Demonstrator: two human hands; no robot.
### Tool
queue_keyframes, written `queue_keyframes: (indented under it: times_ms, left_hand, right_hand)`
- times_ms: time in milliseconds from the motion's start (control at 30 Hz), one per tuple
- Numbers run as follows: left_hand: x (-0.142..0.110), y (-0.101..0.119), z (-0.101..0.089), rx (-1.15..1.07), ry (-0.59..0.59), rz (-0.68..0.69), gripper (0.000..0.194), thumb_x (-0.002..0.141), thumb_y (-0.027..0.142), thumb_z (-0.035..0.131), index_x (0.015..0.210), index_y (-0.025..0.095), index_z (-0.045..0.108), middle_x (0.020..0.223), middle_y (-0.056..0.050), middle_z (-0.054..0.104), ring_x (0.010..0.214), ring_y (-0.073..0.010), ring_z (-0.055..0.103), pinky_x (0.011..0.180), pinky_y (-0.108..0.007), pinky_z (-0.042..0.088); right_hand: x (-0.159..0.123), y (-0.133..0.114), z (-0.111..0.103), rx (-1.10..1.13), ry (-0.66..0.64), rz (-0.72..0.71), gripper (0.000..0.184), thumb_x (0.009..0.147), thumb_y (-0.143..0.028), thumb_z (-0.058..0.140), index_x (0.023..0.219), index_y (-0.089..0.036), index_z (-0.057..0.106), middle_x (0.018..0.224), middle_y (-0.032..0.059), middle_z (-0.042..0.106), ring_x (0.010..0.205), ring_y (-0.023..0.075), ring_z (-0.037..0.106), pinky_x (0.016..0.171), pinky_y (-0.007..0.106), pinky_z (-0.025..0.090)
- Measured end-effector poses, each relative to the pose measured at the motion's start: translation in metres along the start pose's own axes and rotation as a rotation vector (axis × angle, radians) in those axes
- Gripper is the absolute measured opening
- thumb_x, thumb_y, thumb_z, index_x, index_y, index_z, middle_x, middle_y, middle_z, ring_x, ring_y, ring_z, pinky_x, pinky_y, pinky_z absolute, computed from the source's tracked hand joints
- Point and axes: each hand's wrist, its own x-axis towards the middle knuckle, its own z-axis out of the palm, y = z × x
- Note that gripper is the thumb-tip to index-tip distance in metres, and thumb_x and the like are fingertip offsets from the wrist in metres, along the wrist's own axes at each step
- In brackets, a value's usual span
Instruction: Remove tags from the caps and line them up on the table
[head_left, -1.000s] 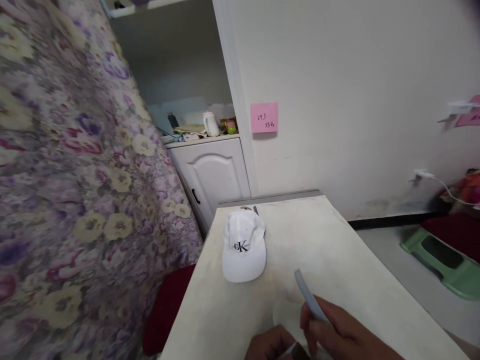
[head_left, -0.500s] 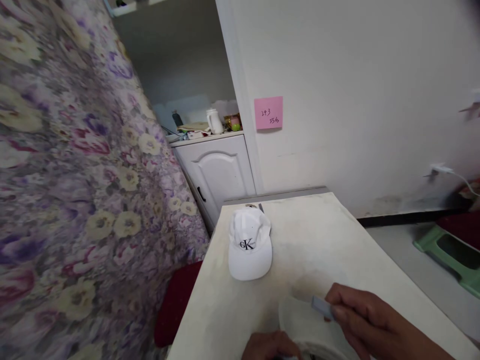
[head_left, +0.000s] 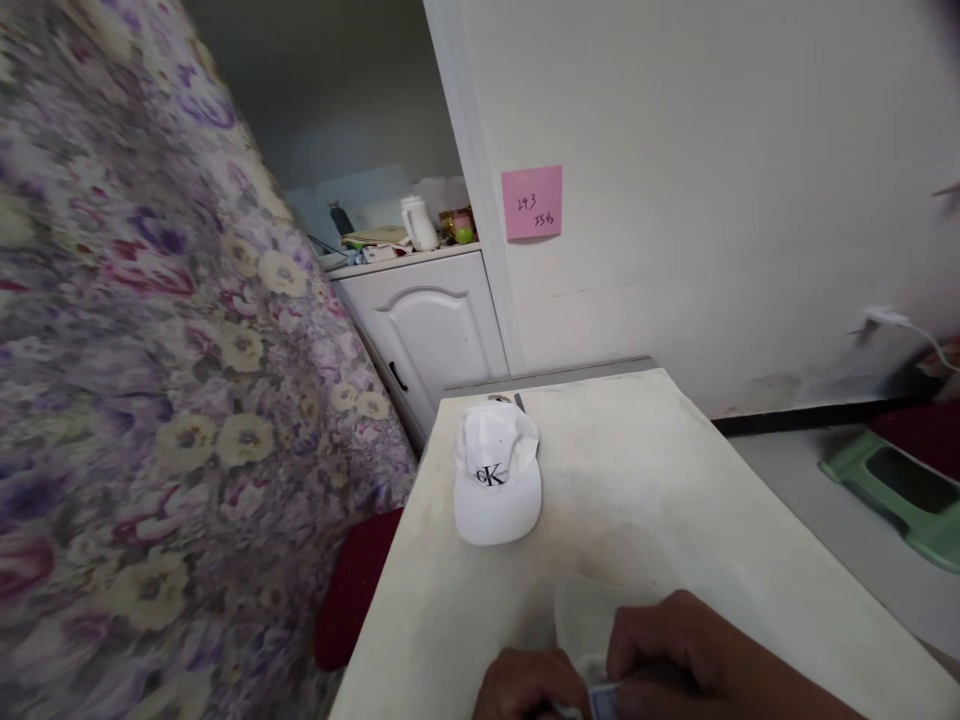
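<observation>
Over the table, left hand and right hand curl close to a grey strap, whether pinching it I cannot tell; a white cap lies beyond

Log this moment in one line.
left hand: at pale item | right hand: holding grey strap | white cap: on table, brim toward camera

The cap near the far left corner of the table looked to me like matt cloth, the pale brim by the near edge smooth. The note was paper, the curtain cloth, the stool plastic.
</observation>
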Motion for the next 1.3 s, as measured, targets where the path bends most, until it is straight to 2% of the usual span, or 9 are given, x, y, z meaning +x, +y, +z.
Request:
queue_keyframes:
  times_ms: [133,333,533,733,1033,1200,1300]
  left_hand:
    - [-0.003,-0.004,-0.002,0.013,0.005,-0.029,0.027,0.093,0.046,0.061,0.093,0.028,0.081,0.066,0.0,0.062,0.063,-0.01,0.055,0.061,-0.02,0.039]
    - [-0.005,-0.009,0.0,-0.03,0.022,-0.027,0.025,0.092,0.044,0.063,0.092,0.027,0.081,0.065,0.0,0.062,0.062,-0.0096,0.054,0.06,-0.019,0.039]
    - [-0.006,-0.01,-0.001,-0.022,0.036,-0.017,0.026,0.091,0.045,0.064,0.091,0.026,0.082,0.064,-0.001,0.063,0.062,-0.0106,0.057,0.061,-0.02,0.04]
    - [-0.009,-0.011,-0.002,0.026,0.05,-0.044,0.028,0.09,0.047,0.064,0.087,0.025,0.081,0.063,0.0,0.062,0.06,-0.0102,0.054,0.059,-0.021,0.039]
    - [-0.011,-0.01,-0.002,0.022,0.071,-0.074,0.027,0.09,0.046,0.065,0.084,0.024,0.079,0.063,0.001,0.058,0.058,-0.0088,0.05,0.057,-0.021,0.035]
    - [-0.013,-0.011,-0.002,0.034,0.052,-0.1,0.039,0.089,0.056,0.062,0.08,0.022,0.079,0.062,0.0,0.058,0.06,-0.0106,0.052,0.058,-0.022,0.036]
    - [-0.012,-0.011,0.0,0.011,0.07,-0.093,0.038,0.088,0.056,0.063,0.079,0.022,0.077,0.06,0.001,0.056,0.056,-0.0093,0.048,0.056,-0.022,0.034]
  right_hand:
    - [0.004,0.004,0.002,0.007,0.0,0.007,0.009,0.08,-0.032,0.069,0.08,-0.023,0.072,0.072,-0.0017,0.059,0.072,0.016,0.052,0.061,0.026,0.036]
    - [0.006,0.012,0.009,-0.015,0.015,-0.016,0.011,0.079,-0.034,0.069,0.08,-0.022,0.07,0.071,-0.0006,0.06,0.072,0.0171,0.053,0.06,0.026,0.036]
    - [0.005,0.006,0.008,-0.063,0.02,0.03,0.013,0.08,-0.034,0.068,0.079,-0.021,0.07,0.077,0.0001,0.062,0.079,0.0189,0.056,0.063,0.027,0.037]
    - [0.006,0.004,0.013,-0.042,0.047,0.032,0.013,0.075,-0.033,0.07,0.072,-0.02,0.068,0.069,-0.0016,0.055,0.071,0.0163,0.05,0.06,0.027,0.033]
    - [0.007,0.004,0.014,-0.013,0.054,0.011,0.01,0.075,-0.032,0.07,0.074,-0.022,0.068,0.066,-0.0022,0.056,0.068,0.0153,0.049,0.058,0.027,0.032]
    - [0.007,0.005,0.015,-0.01,0.03,0.005,0.009,0.074,-0.028,0.071,0.071,-0.021,0.067,0.063,-0.0047,0.051,0.065,0.0126,0.045,0.056,0.025,0.03]
    - [0.007,0.002,0.017,-0.005,0.066,0.029,0.008,0.074,-0.027,0.07,0.07,-0.021,0.066,0.063,-0.0049,0.051,0.063,0.0121,0.045,0.055,0.025,0.03]
